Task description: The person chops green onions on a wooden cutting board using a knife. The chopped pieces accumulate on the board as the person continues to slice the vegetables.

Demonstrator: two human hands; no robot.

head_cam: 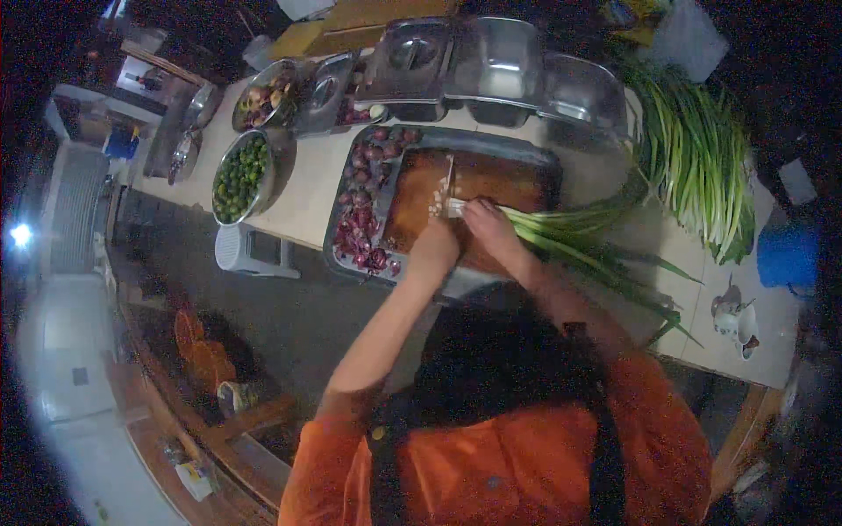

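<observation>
My left hand point(433, 248) grips a kitchen knife point(451, 176) whose blade stands across the white ends of a bunch of spring onions point(552, 227). Pressed down by my right hand point(490, 227), the stalks trail off to the right past the tray's edge. Small cut white pieces point(439, 194) lie left of the blade on a brown wooden cutting board point(506, 174). The board rests inside a large grey tray point(454, 137). Whole red onions point(373, 154) and purple onion peels point(360, 233) fill the tray's left side. My left fingers cover the knife's handle.
A metal bowl of small green citrus fruits point(241, 181) stands left, before a bowl of onions point(266, 98). Steel food pans point(496, 62) line the back. More spring onions point(697, 171) are heaped right, near a white cup point(747, 323). A plastic stool point(253, 250) is below the table point(306, 177).
</observation>
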